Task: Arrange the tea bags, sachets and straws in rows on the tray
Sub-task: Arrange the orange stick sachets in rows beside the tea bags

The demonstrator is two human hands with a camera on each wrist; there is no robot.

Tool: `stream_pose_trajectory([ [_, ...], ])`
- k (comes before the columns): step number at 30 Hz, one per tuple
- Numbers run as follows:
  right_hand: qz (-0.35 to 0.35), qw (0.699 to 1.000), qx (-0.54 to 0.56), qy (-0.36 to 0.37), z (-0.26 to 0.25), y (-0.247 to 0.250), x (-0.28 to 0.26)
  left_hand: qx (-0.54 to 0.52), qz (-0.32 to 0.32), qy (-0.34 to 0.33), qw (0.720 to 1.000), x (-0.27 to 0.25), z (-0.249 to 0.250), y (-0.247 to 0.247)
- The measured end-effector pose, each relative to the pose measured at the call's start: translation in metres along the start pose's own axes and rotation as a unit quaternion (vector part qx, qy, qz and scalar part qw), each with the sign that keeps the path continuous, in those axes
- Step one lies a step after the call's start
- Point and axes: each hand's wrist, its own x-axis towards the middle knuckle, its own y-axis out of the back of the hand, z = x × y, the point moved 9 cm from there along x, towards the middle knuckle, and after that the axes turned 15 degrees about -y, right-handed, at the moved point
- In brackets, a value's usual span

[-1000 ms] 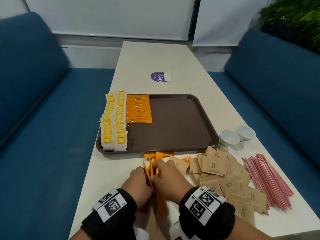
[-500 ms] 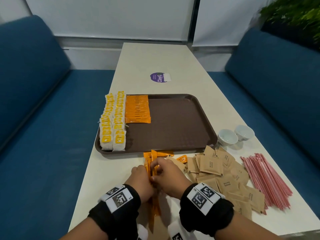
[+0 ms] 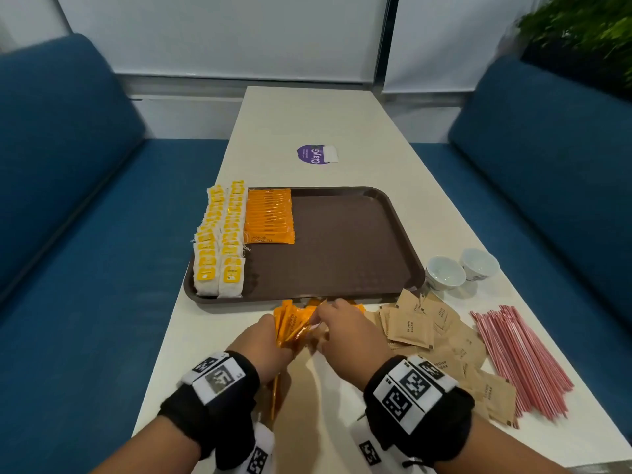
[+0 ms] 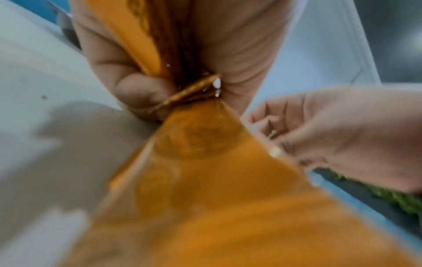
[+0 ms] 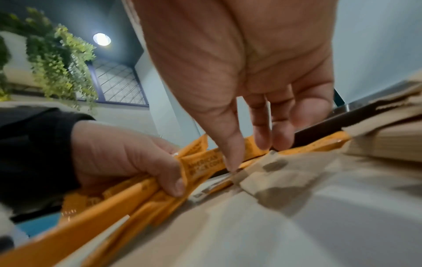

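Note:
My left hand [image 3: 270, 336] grips a fanned bundle of orange sachets [image 3: 294, 325] just in front of the brown tray [image 3: 342, 251]. The right wrist view shows its thumb pressed over the bundle [image 5: 128, 198]. My right hand [image 3: 342, 326] reaches down beside it. Thumb and fingers [image 5: 262, 140] pinch a loose orange sachet [image 5: 319, 144] lying against the tray's front edge. On the tray's left stand two rows of yellow-tagged tea bags [image 3: 219, 248] and one row of orange sachets [image 3: 270, 213]. The left wrist view is mostly blurred orange sachets [image 4: 205, 198].
A heap of brown sugar sachets [image 3: 427, 330] lies right of my hands, with red straws [image 3: 523, 364] beyond it near the table's right edge. Two white cups [image 3: 444, 271] stand by the tray's front right corner. Blue sofas flank the table.
Both hands have moved forward toward the tray's front edge. The right hand has left the bundle and reached to a loose orange sachet. The bundle now fans out.

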Motion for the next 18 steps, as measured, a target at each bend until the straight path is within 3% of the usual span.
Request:
stream_pose_trajectory([
  [4, -0.036, 0.996, -0.080, 0.017, 0.007, -0.017, -0.003, -0.111, 0.047, 0.007, 0.993, -0.008, -0.005, 0.013],
  [8, -0.043, 0.994, -0.097, 0.012, 0.007, -0.017, -0.010, -0.153, 0.057, 0.009, 0.987, -0.014, -0.009, 0.018],
  [10, -0.001, 0.999, -0.045, 0.003, 0.003, 0.000, -0.013, -0.164, 0.053, 0.000, 0.985, -0.014, -0.007, 0.018],
  [14, 0.130, 0.988, 0.033, 0.075, -0.023, 0.036, -0.018, -0.195, 0.051, -0.042, 0.979, -0.016, 0.010, 0.023],
  [18, 0.124, 0.990, -0.015, 0.072, -0.031, 0.038, -0.006, -0.230, 0.050, -0.074, 0.969, -0.013, 0.024, 0.026],
])
